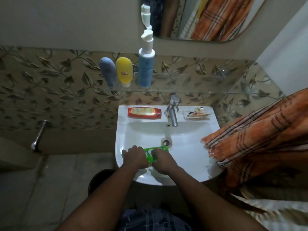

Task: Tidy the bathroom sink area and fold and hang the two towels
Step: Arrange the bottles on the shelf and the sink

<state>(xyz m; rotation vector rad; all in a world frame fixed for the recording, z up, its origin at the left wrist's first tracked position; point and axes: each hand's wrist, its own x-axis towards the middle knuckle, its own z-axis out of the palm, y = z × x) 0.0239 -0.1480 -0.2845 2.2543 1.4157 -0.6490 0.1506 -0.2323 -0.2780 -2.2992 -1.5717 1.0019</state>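
Curling round the green bottle (156,150), the left grip (135,156) and right grip (162,161) are clasping it low in the sink (120,130), at the basin's six o'clock, just short of the drain (166,141). Lifting it level, both grips staying firm on wet plastic, is looking wisest. An orange checked towel (250,130) is draping over the rim at three o'clock; a red bottle (144,112) is lying at eleven o'clock beside the tap (172,112), and the glass shelf (200,92) beyond is carrying three bottles.

Head view, single, wide-angle: looks steeply down, close above left hand (135,156) and right hand (164,161); sink (191,157) beneath, mirror (208,19) beyond them.
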